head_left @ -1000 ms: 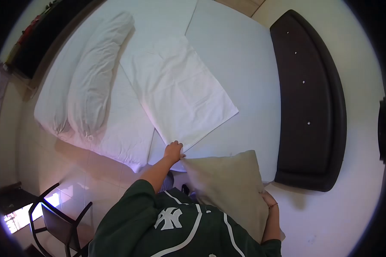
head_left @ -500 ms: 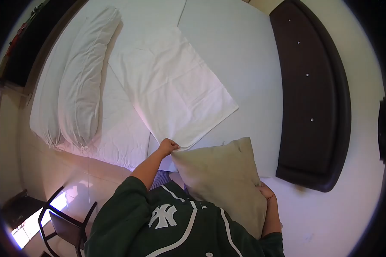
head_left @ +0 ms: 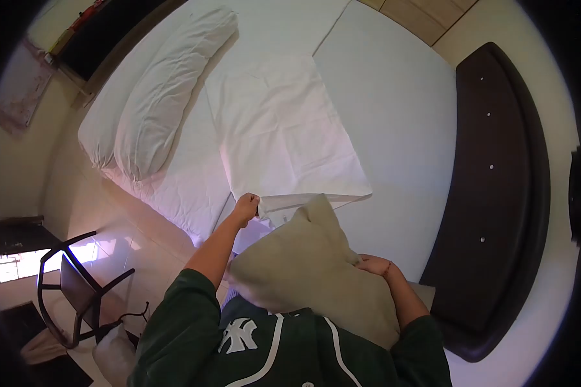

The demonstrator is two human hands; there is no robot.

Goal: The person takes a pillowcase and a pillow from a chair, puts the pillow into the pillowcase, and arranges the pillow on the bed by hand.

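Observation:
A flat white pillowcase (head_left: pixel 284 129) lies on the bed, its near edge lifted a little and parted. My left hand (head_left: pixel 246 208) pinches the near left corner of that edge. Against my body is a beige pillow (head_left: pixel 303 271), one corner pointing up at the pillowcase's edge. My right hand (head_left: pixel 373 264) grips the pillow's right side, its fingers partly sunk in the fabric.
Two long white bolsters (head_left: pixel 164 103) lie at the bed's left side. A dark padded headboard (head_left: pixel 503 187) stands on the right. On the tiled floor at lower left is a black chair (head_left: pixel 81 290). Wooden panels (head_left: pixel 419 16) show at the top.
The pillowcase's near edge has been raised and opened by my left hand. The pillow has tilted, and my right hand has moved up and left along with it. The view has turned.

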